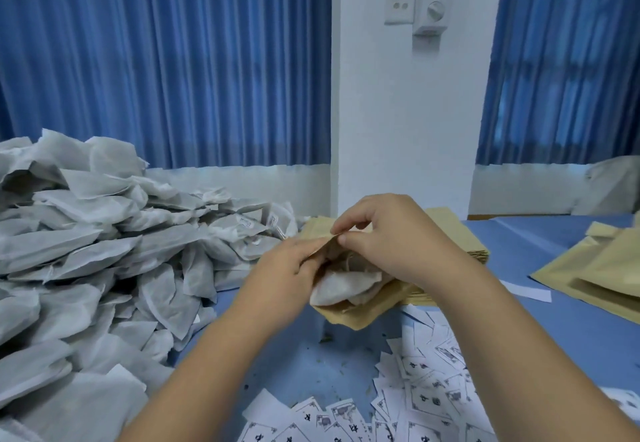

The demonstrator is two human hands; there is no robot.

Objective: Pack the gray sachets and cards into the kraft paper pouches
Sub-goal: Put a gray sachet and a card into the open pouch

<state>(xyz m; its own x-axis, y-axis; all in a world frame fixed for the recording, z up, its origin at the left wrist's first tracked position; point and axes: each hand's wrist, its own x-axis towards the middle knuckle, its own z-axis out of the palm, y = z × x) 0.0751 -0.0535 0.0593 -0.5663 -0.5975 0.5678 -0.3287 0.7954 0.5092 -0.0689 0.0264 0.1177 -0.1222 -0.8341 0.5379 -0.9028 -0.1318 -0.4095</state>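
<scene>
I see the left hand and right hand each pinching a lip of the kraft pouch — mouth pulled apart, gray sachets tucked inside — held over the pouch stack.

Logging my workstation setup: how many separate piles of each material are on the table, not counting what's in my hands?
Gray sachet piles: 1
Card piles: 1
Kraft pouch piles: 2
Total: 4

Bare forearms; bare left hand and right hand
</scene>
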